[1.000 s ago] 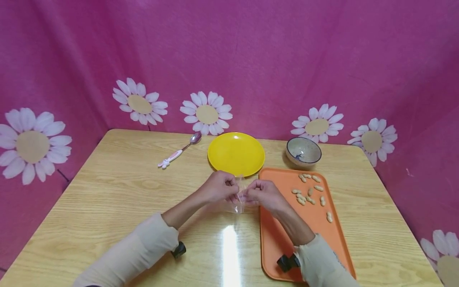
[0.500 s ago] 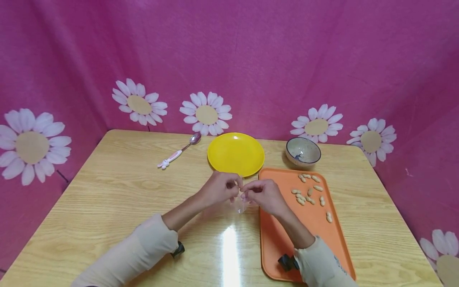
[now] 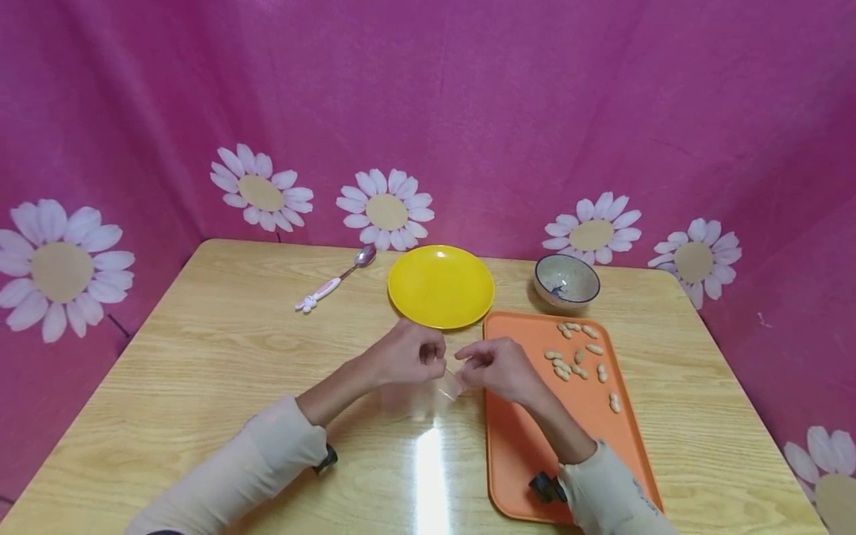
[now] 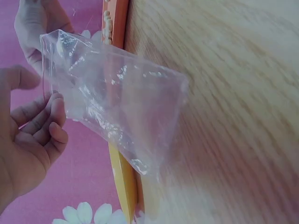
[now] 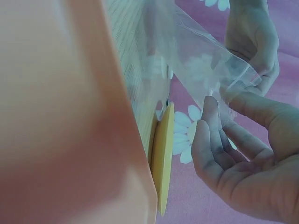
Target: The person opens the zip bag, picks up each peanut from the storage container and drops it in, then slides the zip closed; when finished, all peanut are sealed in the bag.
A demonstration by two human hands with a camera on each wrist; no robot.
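Observation:
A clear plastic bag (image 3: 449,385) hangs between the two hands, above the table in front of the yellow plate (image 3: 441,287). In the left wrist view the bag (image 4: 117,93) spreads out flat, its creased edge at the left hand (image 4: 32,130), whose curled fingers hold it. The left hand (image 3: 409,352) is left of the bag in the head view. From the other side the right hand (image 3: 500,367) grips it; in the right wrist view the right hand (image 5: 252,158) has thumb and fingertips at the bag (image 5: 201,51).
An orange tray (image 3: 535,446) with several peanuts (image 3: 562,369) lies under the right forearm. Behind it stands a patterned bowl (image 3: 567,281). A spoon (image 3: 336,281) with a rabbit handle lies left of the plate. A pink curtain (image 3: 468,111) with daisies hangs behind the table.
The fingertips of the two hands have come slightly apart since half a second ago, and the bag now slants between them. Plate, bowl, spoon and tray have stayed in place.

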